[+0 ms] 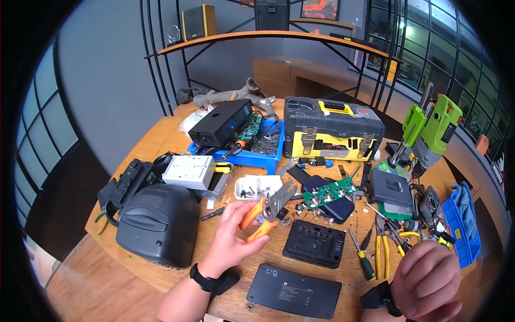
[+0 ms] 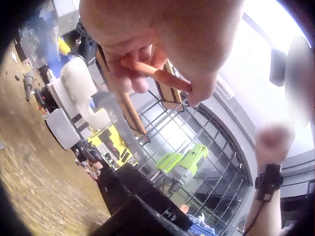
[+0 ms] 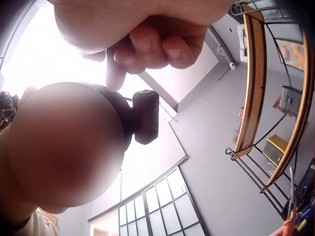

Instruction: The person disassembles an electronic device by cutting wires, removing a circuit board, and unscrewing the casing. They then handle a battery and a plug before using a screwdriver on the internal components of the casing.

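Observation:
My left hand (image 1: 232, 236) grips a pair of wire strippers (image 1: 280, 199) by their orange handles, over the front of the table. The grey metal jaws point up and away to the right and stand over the clutter. In the left wrist view an orange handle (image 2: 172, 80) lies between the fingers and thumb. Below the tool are a black electronic unit (image 1: 314, 244) and a dark cover plate (image 1: 294, 291) with printed text. My right hand (image 1: 429, 279) is raised at the right, its fingers (image 3: 142, 46) curled in and nothing visible in them.
A black rounded housing (image 1: 156, 222) stands at the left. Pliers (image 1: 382, 249) and a screwdriver (image 1: 367, 264) lie right of the unit. A green circuit board (image 1: 330, 193), a toolbox (image 1: 335, 129), blue bins (image 1: 462, 225) and a green drill on a stand (image 1: 437, 129) are farther off.

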Demonstrator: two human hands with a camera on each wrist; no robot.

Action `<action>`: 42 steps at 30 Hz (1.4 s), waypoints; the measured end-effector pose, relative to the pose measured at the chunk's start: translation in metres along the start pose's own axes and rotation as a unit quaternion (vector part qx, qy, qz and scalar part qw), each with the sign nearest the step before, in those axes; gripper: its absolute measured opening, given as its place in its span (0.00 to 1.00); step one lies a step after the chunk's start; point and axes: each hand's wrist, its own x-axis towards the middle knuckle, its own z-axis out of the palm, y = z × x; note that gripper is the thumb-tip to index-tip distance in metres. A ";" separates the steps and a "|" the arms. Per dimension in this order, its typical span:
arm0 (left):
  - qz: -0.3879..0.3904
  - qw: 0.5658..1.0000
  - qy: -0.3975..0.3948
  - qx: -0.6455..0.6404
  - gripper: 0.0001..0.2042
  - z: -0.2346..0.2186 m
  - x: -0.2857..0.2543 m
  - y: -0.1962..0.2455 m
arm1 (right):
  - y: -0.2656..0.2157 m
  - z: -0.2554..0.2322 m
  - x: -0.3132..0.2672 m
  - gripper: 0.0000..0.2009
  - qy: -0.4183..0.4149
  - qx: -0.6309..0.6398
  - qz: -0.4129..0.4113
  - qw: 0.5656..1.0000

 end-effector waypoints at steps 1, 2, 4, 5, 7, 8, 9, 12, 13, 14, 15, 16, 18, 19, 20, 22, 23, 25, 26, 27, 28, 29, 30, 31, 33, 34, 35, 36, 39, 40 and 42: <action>0.001 1.000 0.000 0.007 0.39 0.001 -0.001 -0.005 | 0.000 -0.001 -0.001 0.30 -0.007 -0.007 0.000 1.000; -0.004 0.999 0.003 -0.044 0.38 0.000 0.000 -0.012 | 0.001 -0.001 -0.001 0.29 -0.012 -0.012 -0.003 1.000; -0.048 0.980 0.021 -0.190 0.37 0.004 -0.001 -0.021 | 0.003 0.001 -0.001 0.29 -0.003 -0.015 -0.010 1.000; -0.046 0.982 0.021 -0.182 0.37 -0.001 -0.001 -0.024 | 0.003 0.002 -0.001 0.29 -0.002 -0.023 -0.009 1.000; -0.076 0.921 -0.058 -0.378 0.38 -0.008 0.000 -0.025 | 0.002 0.004 0.001 0.29 0.003 -0.027 -0.006 1.000; -0.080 0.919 -0.056 -0.382 0.42 -0.006 0.000 -0.020 | 0.001 0.004 0.003 0.29 -0.015 -0.041 0.012 0.999; -0.081 0.921 -0.056 -0.378 0.42 -0.006 0.001 -0.016 | 0.000 0.004 0.003 0.29 -0.032 -0.056 0.031 0.997; -0.099 0.831 -0.136 -0.531 0.48 -0.008 0.006 -0.015 | 0.004 0.012 0.001 0.28 -0.013 -0.069 0.025 0.997; -0.101 0.832 -0.135 -0.529 0.48 -0.010 0.004 -0.015 | 0.006 0.013 0.000 0.29 -0.012 -0.077 0.014 0.997; -0.118 0.809 -0.149 -0.556 0.48 -0.010 0.002 -0.013 | 0.008 0.010 -0.003 0.29 -0.010 -0.075 0.015 0.997; -0.134 0.785 -0.163 -0.582 0.48 -0.010 0.001 -0.011 | 0.010 0.005 -0.004 0.25 -0.026 -0.093 0.009 0.995; -0.136 0.783 -0.172 -0.582 0.48 -0.010 0.000 -0.011 | 0.011 0.002 -0.004 0.24 -0.042 -0.111 0.004 0.993; -0.140 0.786 -0.168 -0.578 0.47 -0.007 -0.001 -0.007 | 0.006 0.012 -0.003 0.26 -0.018 -0.106 0.013 0.994; -0.144 0.789 -0.164 -0.574 0.47 -0.006 -0.002 -0.007 | 0.004 0.016 0.000 0.29 0.006 -0.101 0.021 0.995; -0.145 0.789 -0.162 -0.575 0.47 -0.005 -0.002 -0.008 | 0.004 0.014 0.001 0.29 0.005 -0.099 0.023 0.995; -0.139 0.795 -0.164 -0.567 0.46 -0.003 0.000 -0.012 | 0.006 0.008 0.003 0.28 -0.030 -0.092 0.013 0.995; -0.140 0.795 -0.161 -0.568 0.46 -0.003 0.000 -0.016 | 0.006 0.008 0.003 0.28 -0.031 -0.089 0.014 0.995; -0.143 0.795 -0.175 -0.563 0.45 -0.003 0.000 -0.023 | 0.005 0.008 0.003 0.28 -0.049 -0.097 0.025 0.994; -0.134 0.815 -0.175 -0.536 0.48 -0.003 0.000 -0.022 | 0.007 0.009 0.003 0.28 -0.049 -0.095 0.026 0.994; -0.134 0.815 -0.174 -0.536 0.48 -0.003 -0.001 -0.023 | 0.008 0.010 0.002 0.28 -0.047 -0.095 0.023 0.994; -0.129 0.821 -0.171 -0.529 0.48 -0.003 -0.002 -0.026 | 0.009 0.010 0.002 0.28 -0.044 -0.094 0.020 0.994; -0.123 0.827 -0.169 -0.521 0.49 -0.003 -0.002 -0.028 | 0.010 0.010 0.002 0.28 -0.044 -0.094 0.020 0.994; -0.123 0.827 -0.169 -0.521 0.49 -0.003 -0.003 -0.028 | 0.010 0.009 0.003 0.28 -0.054 -0.089 0.011 0.995; -0.118 0.829 -0.165 -0.521 0.49 -0.003 -0.004 -0.028 | 0.011 0.008 0.003 0.27 -0.063 -0.084 0.002 0.994; -0.113 0.830 -0.161 -0.521 0.49 -0.003 -0.004 -0.028 | 0.012 0.005 0.003 0.27 -0.071 -0.079 -0.005 0.994; -0.121 0.828 -0.159 -0.524 0.48 -0.003 -0.003 -0.027 | 0.013 0.005 0.003 0.27 -0.078 -0.074 -0.011 0.994; -0.128 0.826 -0.157 -0.526 0.47 -0.003 -0.004 -0.027 | 0.012 0.005 0.003 0.27 -0.079 -0.074 -0.011 0.994; -0.129 0.826 -0.157 -0.527 0.47 -0.003 -0.004 -0.027 | 0.012 0.005 0.004 0.27 -0.080 -0.074 -0.008 0.994; -0.133 0.824 -0.143 -0.531 0.45 -0.003 -0.004 -0.024 | 0.013 0.005 0.003 0.28 -0.083 -0.074 -0.010 0.994; -0.135 0.828 -0.148 -0.524 0.45 -0.003 -0.004 -0.023 | 0.013 0.005 0.003 0.28 -0.085 -0.072 -0.015 0.994; -0.136 0.831 -0.153 -0.517 0.45 -0.004 -0.003 -0.022 | 0.009 0.008 0.002 0.26 -0.072 -0.081 0.006 0.994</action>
